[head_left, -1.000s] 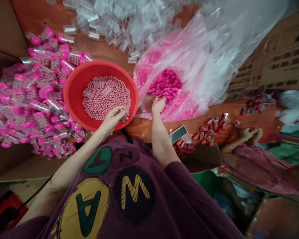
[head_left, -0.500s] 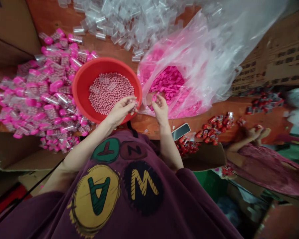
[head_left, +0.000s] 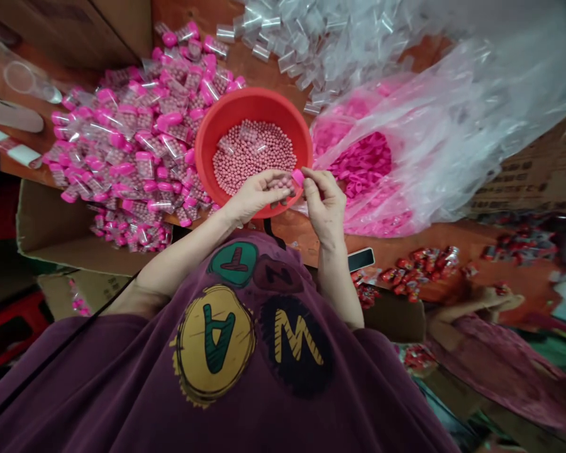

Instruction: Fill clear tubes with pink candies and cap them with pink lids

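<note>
Fingers of the left hand (head_left: 255, 196) grip a tube (head_left: 282, 183) over the rim of the bowl (head_left: 208, 148) — apparently so spills land inside; fingers of the right hand (head_left: 326, 204) pinch its cap (head_left: 298, 177).

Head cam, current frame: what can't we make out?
All in the head view:
Container of beads: mostly covered by the left hand.
Pink cap: too small, at the right hand's fingertips, to tell whether it is fully seated.
Pile of clear tubes: cut off by the top edge.
Co-worker's hands: too small and blurred to identify what they hold.
</note>
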A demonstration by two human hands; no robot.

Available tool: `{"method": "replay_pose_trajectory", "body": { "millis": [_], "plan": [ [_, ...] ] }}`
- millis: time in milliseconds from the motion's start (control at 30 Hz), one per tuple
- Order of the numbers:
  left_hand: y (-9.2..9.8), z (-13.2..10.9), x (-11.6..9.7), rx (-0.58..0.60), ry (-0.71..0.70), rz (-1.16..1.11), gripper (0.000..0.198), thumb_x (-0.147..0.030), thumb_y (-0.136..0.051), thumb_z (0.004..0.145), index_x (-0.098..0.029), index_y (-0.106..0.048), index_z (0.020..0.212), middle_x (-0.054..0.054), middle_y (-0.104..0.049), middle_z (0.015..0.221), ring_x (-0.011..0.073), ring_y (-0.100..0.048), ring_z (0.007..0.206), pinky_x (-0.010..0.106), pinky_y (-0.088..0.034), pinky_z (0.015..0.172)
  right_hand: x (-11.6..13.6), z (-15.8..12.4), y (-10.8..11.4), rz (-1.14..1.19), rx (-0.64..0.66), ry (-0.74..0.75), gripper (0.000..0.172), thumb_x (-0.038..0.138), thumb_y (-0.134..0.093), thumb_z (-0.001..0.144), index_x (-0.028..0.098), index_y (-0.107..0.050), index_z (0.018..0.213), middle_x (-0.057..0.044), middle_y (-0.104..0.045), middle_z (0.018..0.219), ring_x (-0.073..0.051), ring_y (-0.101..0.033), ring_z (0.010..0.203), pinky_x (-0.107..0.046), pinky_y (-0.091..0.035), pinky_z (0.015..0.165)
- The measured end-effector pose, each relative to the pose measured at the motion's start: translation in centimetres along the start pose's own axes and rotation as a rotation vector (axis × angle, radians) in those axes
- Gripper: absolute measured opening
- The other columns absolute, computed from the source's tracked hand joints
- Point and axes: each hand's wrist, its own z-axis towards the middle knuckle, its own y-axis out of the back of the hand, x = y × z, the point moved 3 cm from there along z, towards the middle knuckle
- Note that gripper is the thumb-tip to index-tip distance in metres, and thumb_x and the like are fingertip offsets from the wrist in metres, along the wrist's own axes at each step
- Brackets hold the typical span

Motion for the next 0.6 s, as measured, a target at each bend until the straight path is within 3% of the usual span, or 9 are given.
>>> {"method": "replay_pose_trajectory", "body": {
  "millis": [200, 367, 600],
  "plan": [
    [0.1, -0.6, 0.1, -0.003, 0.048, -0.09, 0.049, -0.04, -0.093, 0.08, -0.016, -0.069, 0.116, 0.002, -0.074, 0.093, 0.0102, -0.068, 0.064, 0.025, -0.056, 0.064, 1.2, 0.1, -0.9, -0.048, -0.018, 0.024, 0.024, 0.043, -0.061, 0.107, 0.031, -0.08, 0.117, -0.003, -0.076, 0.104, -0.019, -0.072, 0.099, -0.042, -0.061, 0.092],
    [-0.5, -1.0, -0.1, -0.024, 0.044, -0.113, 0.04, -0.036, -0.089, 0.086, -0.015, -0.068, 0.112, 0.001, -0.07, 0.089, 0.0082, -0.065, 0.063, 0.022, -0.052, 0.059, 2.1, -0.3, -1.6, -0.187, -0.038, 0.063, 0.029, 0.041, -0.054, 0.109, 0.028, -0.079, 0.115, -0.005, -0.074, 0.101, -0.02, -0.071, 0.096, -0.041, -0.061, 0.089],
    [-1.2, -1.7, -1.3, -0.035, 0.017, -0.079, 0.023, -0.029, -0.083, 0.092, -0.015, -0.071, 0.105, -0.001, -0.067, 0.079, 0.0056, -0.058, 0.061, 0.018, -0.049, 0.059, 3.4, -0.6, -1.3, -0.269, 0.09, 0.125, 0.033, 0.04, -0.047, 0.111, 0.028, -0.075, 0.122, -0.008, -0.073, 0.11, -0.023, -0.072, 0.105, -0.046, -0.063, 0.096]
  ]
}}
